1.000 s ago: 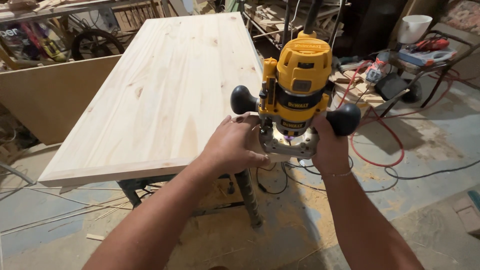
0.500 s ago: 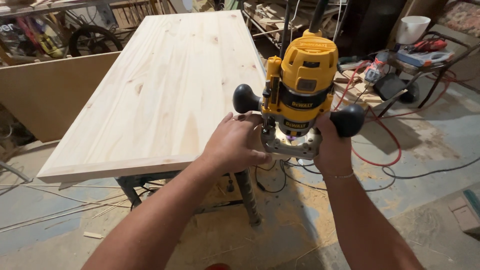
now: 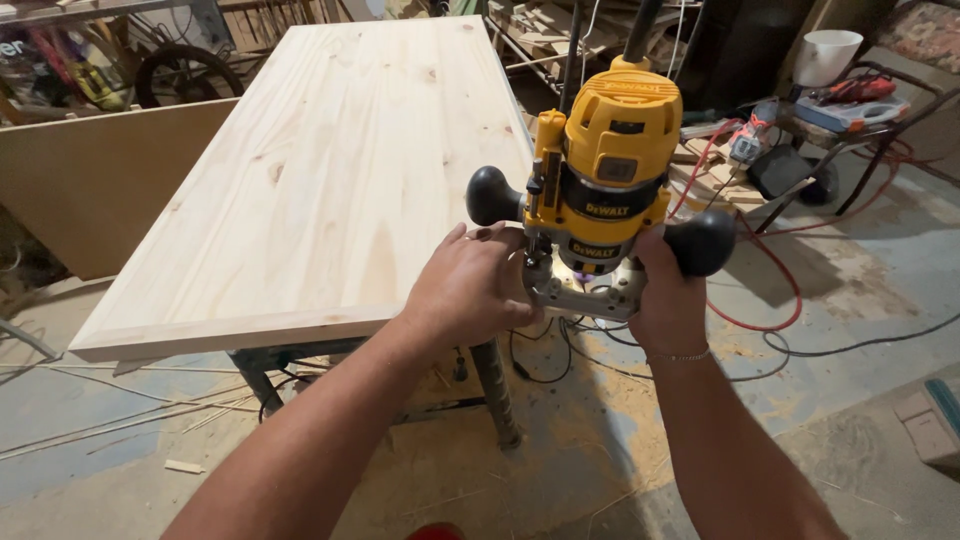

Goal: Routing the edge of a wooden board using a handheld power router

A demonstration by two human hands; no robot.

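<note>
I have the yellow router (image 3: 603,190) held at the near right corner of the pale wood panel (image 3: 330,180), its base just past the panel's right edge, over the floor rather than flat on the wood. My left hand (image 3: 470,290) is curled around the base on its left side, fingers wrapped, not on the black knob (image 3: 493,195) above it. My right hand (image 3: 668,300) grips the base from the right, below the other black knob (image 3: 703,242). So I judge I'm at the stage of lining up the tool to run the panel's edge. Next the base needs to sit level on the surface with the cutter against the edge; the cutter itself I can't make out under the base, so its depth is unclear. Count: one router, two knobs, one panel, two hands on the tool, and one white bucket (image 3: 828,55) well apart at the back.
</note>
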